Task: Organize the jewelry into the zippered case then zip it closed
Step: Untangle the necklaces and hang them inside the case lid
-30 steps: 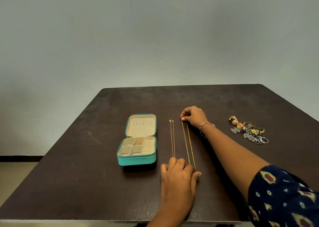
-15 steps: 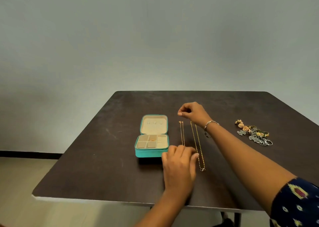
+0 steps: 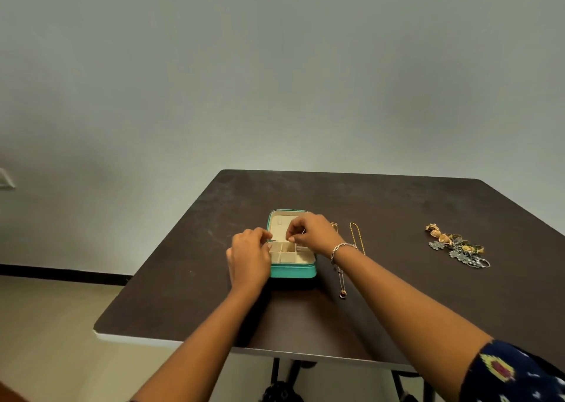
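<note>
The teal zippered case (image 3: 293, 271) lies open on the dark table (image 3: 397, 206), its beige lid flat at the back and its divided compartments at the front. My left hand (image 3: 249, 256) hovers at the case's left edge with fingers curled and fingertips close together. My right hand (image 3: 310, 233), with a bracelet on the wrist, is over the lid, thumb and forefinger pinched; anything between them is too small to see. A thin pendant necklace (image 3: 341, 285) and a gold chain (image 3: 354, 236) lie right of the case, partly under my right forearm.
A heap of gold and silver earrings and rings (image 3: 457, 245) sits at the right of the table. The table's near edge (image 3: 171, 339) is close below my forearms. Floor and a plain wall lie to the left and behind.
Both hands left the chains and moved left onto the open case. The camera view shifted, so the table now sits lower and further right.
</note>
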A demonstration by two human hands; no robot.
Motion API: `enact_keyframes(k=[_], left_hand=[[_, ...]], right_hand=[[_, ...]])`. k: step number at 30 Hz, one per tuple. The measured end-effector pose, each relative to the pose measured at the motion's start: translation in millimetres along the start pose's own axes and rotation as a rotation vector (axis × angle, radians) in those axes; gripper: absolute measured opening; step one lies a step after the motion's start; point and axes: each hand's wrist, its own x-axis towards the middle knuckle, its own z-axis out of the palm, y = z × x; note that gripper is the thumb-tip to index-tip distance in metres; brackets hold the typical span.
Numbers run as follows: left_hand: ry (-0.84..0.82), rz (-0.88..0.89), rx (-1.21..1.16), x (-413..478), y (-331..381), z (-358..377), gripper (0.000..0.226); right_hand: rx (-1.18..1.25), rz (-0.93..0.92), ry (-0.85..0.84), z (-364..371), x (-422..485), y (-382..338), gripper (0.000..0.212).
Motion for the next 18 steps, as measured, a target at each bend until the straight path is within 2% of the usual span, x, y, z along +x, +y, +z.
enact_keyframes(k=[7,14,18], left_hand=[[-0.162,0.04,0.04,-3.2,-19.3,-2.5,0.022],[-0.15,0.07,-0.022,-10.4,-25.7,3.4,0.02],[-0.137,0.104,-0.009,-9.6,-27.5,5.6,0.023]], right_hand=[[-0.079,0.093,-0.035,14.9,-1.7,-3.4,0.013],[-0.105,0.126,-0.136,19.4,-2.6,-7.8,0.015],[-0.115,0.135,-0.136,20.3,-2.2,-10.5,0.017]])
